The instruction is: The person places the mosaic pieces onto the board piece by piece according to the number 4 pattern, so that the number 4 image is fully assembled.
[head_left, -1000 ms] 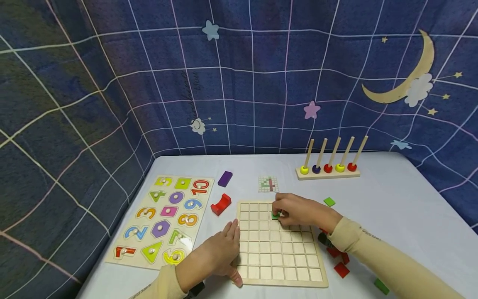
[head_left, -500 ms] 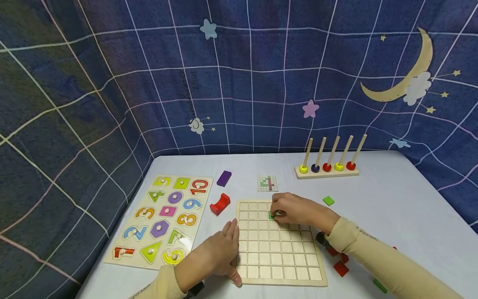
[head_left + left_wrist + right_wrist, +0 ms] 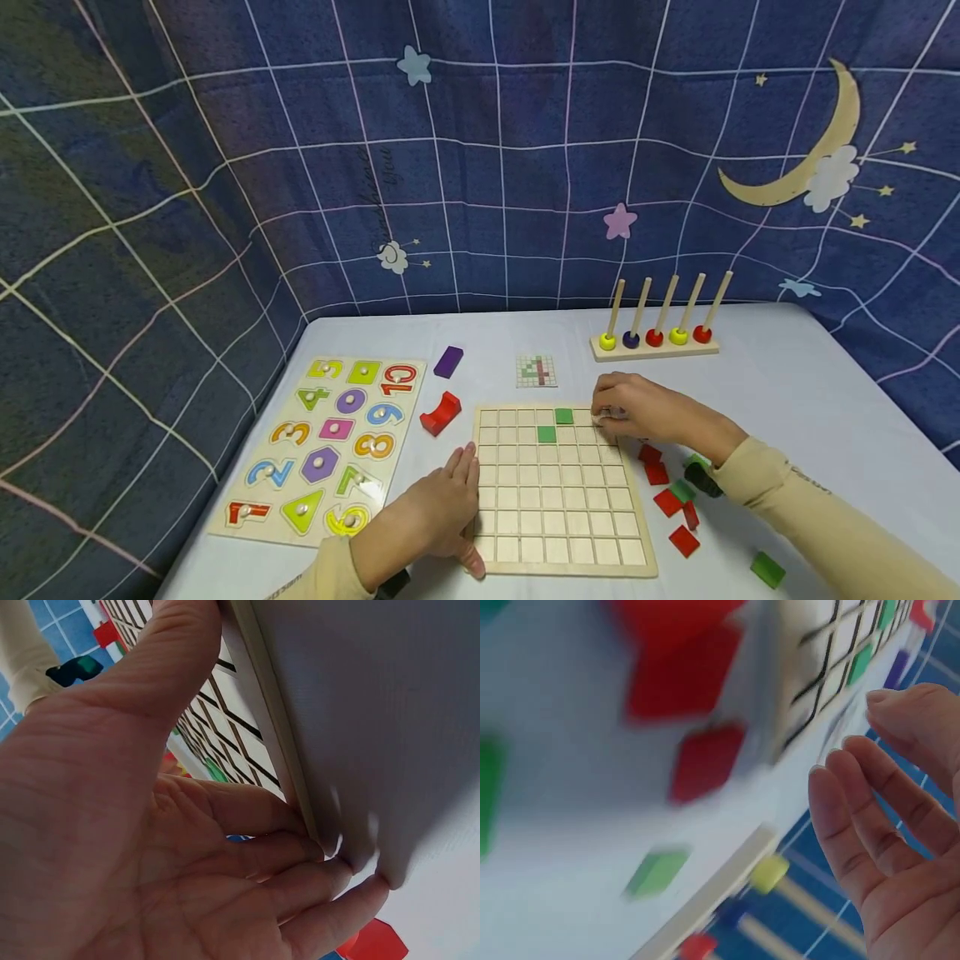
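Observation:
A wooden grid board (image 3: 564, 550) lies flat on the white table. In its upper rows sit two green square tiles, one (image 3: 564, 416) in the top row and the other (image 3: 547, 434) one row down to its left. My left hand (image 3: 438, 508) rests along the board's left edge, fingers extended and thumb at the lower corner; the left wrist view shows fingertips touching the edge. Over the board's upper right corner hovers my right hand (image 3: 645, 408). In the right wrist view its fingers (image 3: 832, 802) are apart from the thumb, with nothing between them.
Right of the board lie several loose red tiles (image 3: 684, 542) and green tiles (image 3: 767, 570). Behind it is a small pattern card (image 3: 536, 371). A peg stand (image 3: 656, 352) is at the back right. A number puzzle (image 3: 300, 454), red arch block (image 3: 441, 414) and purple block (image 3: 448, 362) stand left.
My right hand has let go of the green tile, left in the second row, and moved right. The top-row green tile, previously hidden, is now visible. My left hand stays put.

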Motion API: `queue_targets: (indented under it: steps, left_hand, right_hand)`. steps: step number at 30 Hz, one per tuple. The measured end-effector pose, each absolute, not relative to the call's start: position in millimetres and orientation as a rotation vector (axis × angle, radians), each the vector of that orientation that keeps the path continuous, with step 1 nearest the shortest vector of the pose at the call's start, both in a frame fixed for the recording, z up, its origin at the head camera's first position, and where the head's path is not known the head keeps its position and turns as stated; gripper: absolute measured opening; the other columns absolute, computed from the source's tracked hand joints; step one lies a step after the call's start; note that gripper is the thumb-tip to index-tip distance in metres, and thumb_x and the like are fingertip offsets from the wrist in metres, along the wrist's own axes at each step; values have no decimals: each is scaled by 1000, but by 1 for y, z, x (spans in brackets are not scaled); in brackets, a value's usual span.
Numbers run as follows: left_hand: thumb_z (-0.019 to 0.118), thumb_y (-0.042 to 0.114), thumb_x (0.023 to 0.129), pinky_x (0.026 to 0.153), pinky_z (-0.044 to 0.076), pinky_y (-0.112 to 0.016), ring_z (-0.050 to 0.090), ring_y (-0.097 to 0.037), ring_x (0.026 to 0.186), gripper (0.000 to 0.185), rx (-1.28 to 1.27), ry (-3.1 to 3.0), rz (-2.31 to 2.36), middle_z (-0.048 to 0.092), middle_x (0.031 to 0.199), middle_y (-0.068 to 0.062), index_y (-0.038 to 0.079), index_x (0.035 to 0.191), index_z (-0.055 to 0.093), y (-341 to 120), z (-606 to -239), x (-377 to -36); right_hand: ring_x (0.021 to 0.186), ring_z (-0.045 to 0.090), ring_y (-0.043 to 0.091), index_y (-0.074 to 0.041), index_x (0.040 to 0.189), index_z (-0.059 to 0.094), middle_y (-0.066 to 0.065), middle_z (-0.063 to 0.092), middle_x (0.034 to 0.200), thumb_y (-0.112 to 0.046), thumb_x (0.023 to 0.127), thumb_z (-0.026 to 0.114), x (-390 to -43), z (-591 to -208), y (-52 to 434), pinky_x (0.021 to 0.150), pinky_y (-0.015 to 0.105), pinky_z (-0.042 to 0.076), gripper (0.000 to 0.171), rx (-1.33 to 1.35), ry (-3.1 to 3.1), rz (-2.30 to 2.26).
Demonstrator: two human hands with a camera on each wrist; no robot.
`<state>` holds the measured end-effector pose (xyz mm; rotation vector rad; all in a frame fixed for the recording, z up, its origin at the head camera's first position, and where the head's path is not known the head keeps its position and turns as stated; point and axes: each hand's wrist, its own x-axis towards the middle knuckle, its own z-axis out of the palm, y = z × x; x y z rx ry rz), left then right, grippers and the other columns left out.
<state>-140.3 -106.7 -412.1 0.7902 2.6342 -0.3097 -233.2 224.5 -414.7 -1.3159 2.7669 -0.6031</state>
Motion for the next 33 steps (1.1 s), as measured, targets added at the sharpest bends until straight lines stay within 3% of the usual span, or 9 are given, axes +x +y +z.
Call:
queue_targets:
  steps: [6,13,20,26,33]
  left_hand:
    - [89,74,61,120,51,-46,40,-37,160,135,794,2641,-318,35,173,-23,-5,161,42,-106,-413,-140]
    - [87,76,60,120,50,-46,39,-37,160,137,795,2633,-340,34,174,-23,-4,161,41,-107,-424,-144]
    - [85,78,61,120,50,-50,36,-39,162,141,810,2623,-316,29,175,-25,-6,163,37,-113,-440,-150]
    - [87,76,60,120,51,-46,39,-37,160,137,802,2636,-338,34,173,-23,-5,161,41,-107,-421,-144]
    - [89,72,63,121,50,-44,40,-36,160,132,770,2616,-326,35,173,-21,-3,161,42,-104,-411,-141]
  right_hand:
    - [91,70,20,-6,97,81,5,73,101,0,90,82,-234,-414,262,76,34,64,9,-1191,2853,-554]
    - [86,66,14,-10,93,80,0,72,95,5,82,84,-235,-423,296,75,32,61,19,-1039,2898,-450]
    - [94,69,23,-11,94,77,7,75,105,7,84,82,-238,-433,304,76,31,63,21,-1089,2914,-483]
    - [80,58,9,-13,88,74,-2,67,90,9,81,83,-242,-437,305,68,24,56,25,-1182,2924,-518]
    - [80,55,9,-15,90,73,-2,64,92,3,84,80,-240,-436,299,69,24,55,20,-1160,2923,-515]
